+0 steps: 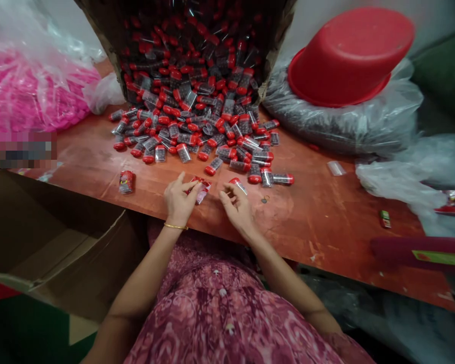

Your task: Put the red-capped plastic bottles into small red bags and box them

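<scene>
My left hand [179, 201] pinches a small red printed plastic wrapper [202, 193] between thumb and fingers, just above the table's front part. To its right, my right hand [238, 208] has loosely curled fingers with a gap between them, and nothing visible inside. Just beyond those fingers lies a clear tube with a red cap [239, 185], partly hidden by the hand; whether they touch I cannot tell. A tube in a red printed wrapper [126, 182] stands left of my hands. Behind them spreads a large heap of red-capped clear tubes [197, 121] with dark contents.
The heap spills from a tipped carton [280, 45] onto the reddish table [318, 217]. A bag of pink pieces [38, 91] sits left, an open cardboard box [79, 253] below it. At right, a red tub [352, 55] rests upside down on a filled plastic bag [337, 126].
</scene>
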### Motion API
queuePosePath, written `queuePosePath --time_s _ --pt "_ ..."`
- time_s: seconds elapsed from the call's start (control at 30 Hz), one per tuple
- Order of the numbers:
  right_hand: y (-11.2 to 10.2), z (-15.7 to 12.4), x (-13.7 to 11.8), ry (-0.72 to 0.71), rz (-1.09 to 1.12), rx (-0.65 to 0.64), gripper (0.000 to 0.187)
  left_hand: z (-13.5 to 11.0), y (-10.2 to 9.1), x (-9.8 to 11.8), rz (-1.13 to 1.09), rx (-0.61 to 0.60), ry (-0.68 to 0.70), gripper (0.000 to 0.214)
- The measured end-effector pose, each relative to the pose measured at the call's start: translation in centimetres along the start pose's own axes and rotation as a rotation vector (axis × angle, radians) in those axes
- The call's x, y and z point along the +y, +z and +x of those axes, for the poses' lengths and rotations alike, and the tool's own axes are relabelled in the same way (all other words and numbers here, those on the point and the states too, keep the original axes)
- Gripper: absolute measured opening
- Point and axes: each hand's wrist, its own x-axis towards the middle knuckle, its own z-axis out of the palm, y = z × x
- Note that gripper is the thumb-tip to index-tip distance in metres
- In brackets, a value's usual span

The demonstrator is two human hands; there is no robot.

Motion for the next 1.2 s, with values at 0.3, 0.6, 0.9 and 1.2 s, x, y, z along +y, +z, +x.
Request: queuePosePath --time_s 0.3,0.6,0.9,1.2 --pt "1.8 0.6 -1.6 0.061 0.320 0.075 0.036 -2.4 -0.1 2.8 -0.507 -0.105 -0.333 0.039" --pt "1.8 -0.5 -1.2 -0.092 0.125 0.144 0.028 -3.0 -0.4 4.3 -1.172 -0.458 -0.991 0.036" --pt "-0.2 0.1 -0.4 -0.099 -0.057 0.021 0.037 -2.4 1.1 5.2 -1.126 -0.191 -0.889 0.036" --pt "-4.1 0.6 3.4 0.106 -0.641 0.007 0.023 -1.8 1.1 4.9 -1.144 -0.266 -1.003 0.031"
